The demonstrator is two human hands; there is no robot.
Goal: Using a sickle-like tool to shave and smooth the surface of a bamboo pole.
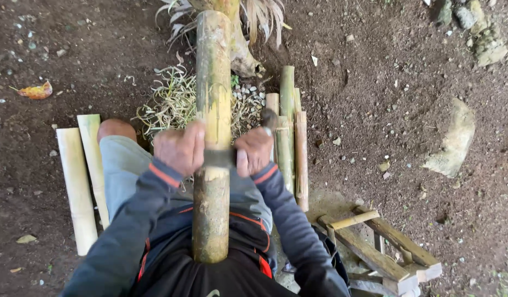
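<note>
Both my left hand (180, 147) and right hand (254, 149) closed on a blade (218, 158) across the bamboo pole (213, 137) over my lap; slipping could cut my knee (116, 129)

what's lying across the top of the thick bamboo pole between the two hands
A dark blade lies across the bamboo pole, gripped by the left hand and right hand. Its ends are hidden inside the fists.

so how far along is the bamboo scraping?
Done: the bamboo pole beyond the blade is mottled, patchily scraped. In hand: left hand and right hand grip the blade's ends across the pole. Left: the stretch nearer the body looks unscraped; split pieces lie alongside.
</note>
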